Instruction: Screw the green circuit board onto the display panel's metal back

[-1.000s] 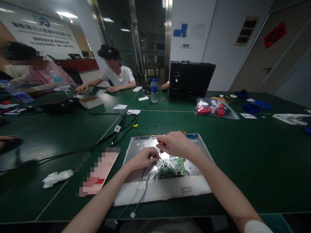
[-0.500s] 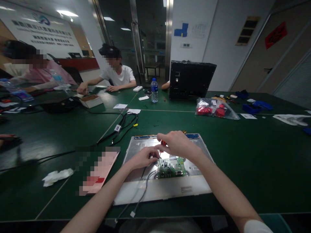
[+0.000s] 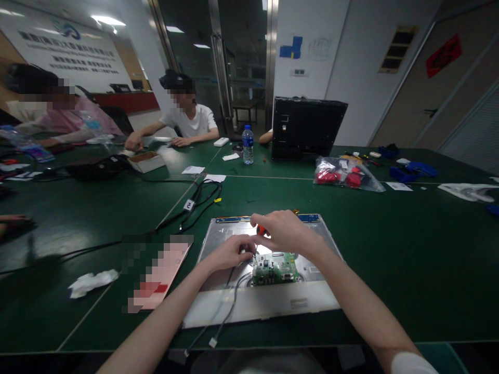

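Observation:
A flat metal display panel (image 3: 230, 234) lies in front of me with a green circuit board (image 3: 274, 269) on its middle. My right hand (image 3: 283, 231) curls over the board's upper left corner, gripping a screwdriver (image 3: 261, 228) by its red handle. Its thin shaft points down at that corner. Close to the shaft, my left hand (image 3: 238, 249) has its fingertips pinched together; whether they hold the shaft or something small is hidden. Grey cables (image 3: 233, 307) run from the board's left side over the panel's near edge, ending in white plugs.
Left of the panel are a pink packet (image 3: 163, 275) and crumpled tissue (image 3: 92, 283). Black cables (image 3: 200, 202) lie beyond. Farther back stand a water bottle (image 3: 248, 144), a black monitor casing (image 3: 307, 127) and a plastic bag with red items (image 3: 346, 174). Other people sit across the green table.
My right hand's fingers have shifted slightly around the red handle. Both hands otherwise keep their places, and the panel and board have not moved.

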{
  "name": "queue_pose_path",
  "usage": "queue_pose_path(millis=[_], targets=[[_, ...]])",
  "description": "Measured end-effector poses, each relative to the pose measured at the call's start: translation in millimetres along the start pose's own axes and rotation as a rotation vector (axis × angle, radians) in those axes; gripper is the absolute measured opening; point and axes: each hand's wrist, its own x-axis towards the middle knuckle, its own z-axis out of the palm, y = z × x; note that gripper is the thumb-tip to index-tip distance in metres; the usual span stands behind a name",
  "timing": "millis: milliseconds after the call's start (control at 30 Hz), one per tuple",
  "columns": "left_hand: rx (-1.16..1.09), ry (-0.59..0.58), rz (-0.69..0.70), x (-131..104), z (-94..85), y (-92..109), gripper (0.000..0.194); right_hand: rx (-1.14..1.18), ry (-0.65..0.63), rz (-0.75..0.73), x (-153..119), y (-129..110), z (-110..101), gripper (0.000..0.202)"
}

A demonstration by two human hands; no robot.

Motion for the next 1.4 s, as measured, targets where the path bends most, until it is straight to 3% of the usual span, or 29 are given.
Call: queue_pose_path(millis=[1067,1400], targets=[[0.002,0.005,0.017,-1.0,-1.4,2.0,0.011,-0.041,0.017,0.027,1.3,0.0,4.0,0.02],[0.026,0.003,0.021,-0.3,-1.8,-1.6,0.009,0.077,0.068,0.038,4.2,1.3,6.9,0.016]])
